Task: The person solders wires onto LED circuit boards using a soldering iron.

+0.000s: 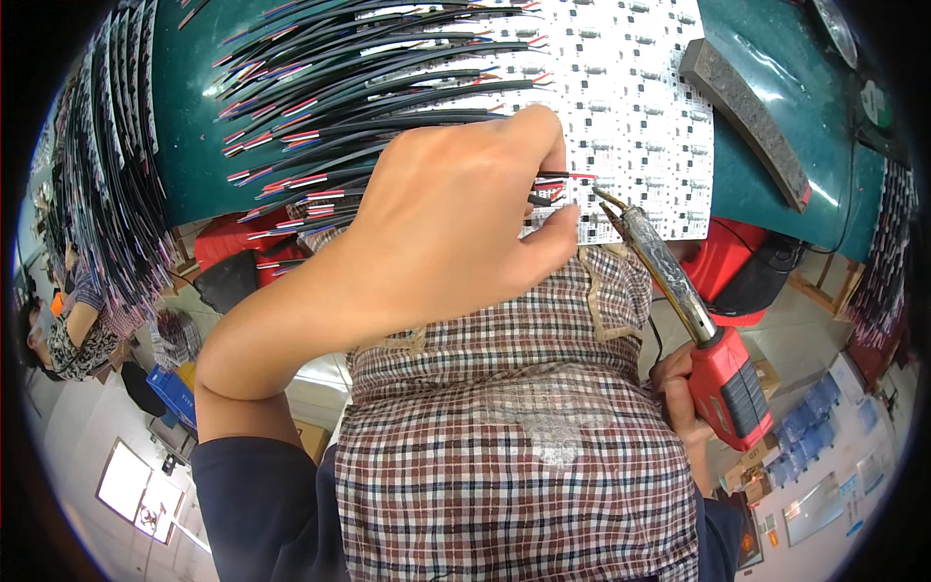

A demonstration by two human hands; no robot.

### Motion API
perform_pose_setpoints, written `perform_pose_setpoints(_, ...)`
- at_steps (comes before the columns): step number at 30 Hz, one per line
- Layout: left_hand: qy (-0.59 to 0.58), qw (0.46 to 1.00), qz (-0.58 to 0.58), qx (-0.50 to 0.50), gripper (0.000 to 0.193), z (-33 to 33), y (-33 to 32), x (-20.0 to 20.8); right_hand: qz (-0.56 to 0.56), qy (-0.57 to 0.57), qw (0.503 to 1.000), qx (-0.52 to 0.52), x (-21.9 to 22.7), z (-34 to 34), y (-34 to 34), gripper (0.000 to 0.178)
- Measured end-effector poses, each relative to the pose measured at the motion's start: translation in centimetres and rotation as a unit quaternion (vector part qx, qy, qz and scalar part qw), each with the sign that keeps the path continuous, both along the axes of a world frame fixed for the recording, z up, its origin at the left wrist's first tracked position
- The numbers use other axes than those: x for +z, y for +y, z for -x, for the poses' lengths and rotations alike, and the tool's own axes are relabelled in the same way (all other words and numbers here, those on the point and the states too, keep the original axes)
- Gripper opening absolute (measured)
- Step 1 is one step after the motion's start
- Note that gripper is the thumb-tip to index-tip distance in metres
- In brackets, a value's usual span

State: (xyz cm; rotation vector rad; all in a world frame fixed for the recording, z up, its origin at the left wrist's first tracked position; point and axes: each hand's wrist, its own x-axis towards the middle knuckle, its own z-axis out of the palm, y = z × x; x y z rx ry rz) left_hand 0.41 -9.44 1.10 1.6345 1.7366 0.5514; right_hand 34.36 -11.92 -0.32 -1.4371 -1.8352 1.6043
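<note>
Red iron (734,398) gripped in right hand (679,393), forked tip (614,202) just beside wire end of cable (580,177); left hand (461,199) curled closed on cable, wire end jutting right over white board (672,208); more cables (388,73) beyond, across board; grey bar (749,126) right, on green table (184,175); farther left, blue bin (175,393), contents too small to tell

Co-worker (82,339) (far left), blue box (173,396), window (124,473)

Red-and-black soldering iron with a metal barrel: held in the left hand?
No, the right hand grips the soldering iron, while the left hand is over the white circuit-board sheet.
</note>
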Motion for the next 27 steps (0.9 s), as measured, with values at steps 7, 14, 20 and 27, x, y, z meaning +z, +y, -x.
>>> perform_pose_setpoints(7,0.029,0.999,-0.022,-0.02,0.014,0.6,-0.4,-0.8,0.056,0.059,0.995,-0.066,0.6,0.9,-0.5,0.019)
perform_pose_setpoints(14,0.044,0.983,-0.174,0.035,0.01,-0.5,-0.8,1.1,0.075,0.126,0.986,-0.076,1.1,1.0,-0.5,0.02)
perform_pose_setpoints(20,0.059,0.994,-0.096,0.003,0.018,-1.6,-3.3,-0.5,-0.002,-0.101,0.995,0.018,1.2,-1.9,-1.2,0.023)
perform_pose_setpoints(27,0.103,0.989,-0.107,0.018,0.018,-2.3,-4.0,-1.9,-0.031,-0.059,0.998,0.014,-0.8,-2.0,-1.8,0.033)
